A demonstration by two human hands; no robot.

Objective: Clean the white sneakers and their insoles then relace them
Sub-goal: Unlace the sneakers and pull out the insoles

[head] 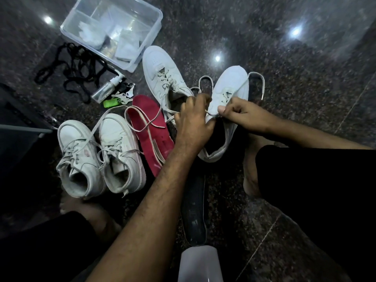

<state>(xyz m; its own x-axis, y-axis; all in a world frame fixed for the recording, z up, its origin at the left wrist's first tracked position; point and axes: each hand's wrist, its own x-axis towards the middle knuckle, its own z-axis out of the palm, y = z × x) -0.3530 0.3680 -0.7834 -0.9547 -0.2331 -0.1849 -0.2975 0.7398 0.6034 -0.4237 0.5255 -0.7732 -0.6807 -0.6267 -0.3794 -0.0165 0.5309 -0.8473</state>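
Observation:
A white sneaker [227, 92] lies toe-away in front of me, its collar open. My left hand [193, 121] grips its side at the eyelets. My right hand [234, 110] pinches the pale lace [258, 78], which loops out past the toe. A second white sneaker [158, 66] lies just left of it, loosely laced. Two dirtier white high-top sneakers [79, 157] [122, 149] stand side by side at the left. A red insole [150, 129] lies between the pairs with a lace across it. A dark insole [193, 210] lies between my legs.
A clear plastic box [150, 31] with white cloths sits at the back left. Black laces [75, 68], a small spray bottle [107, 86] and keys with a green tag [116, 100] lie near it. A pale container [199, 263] stands at the bottom edge. The floor is dark polished stone.

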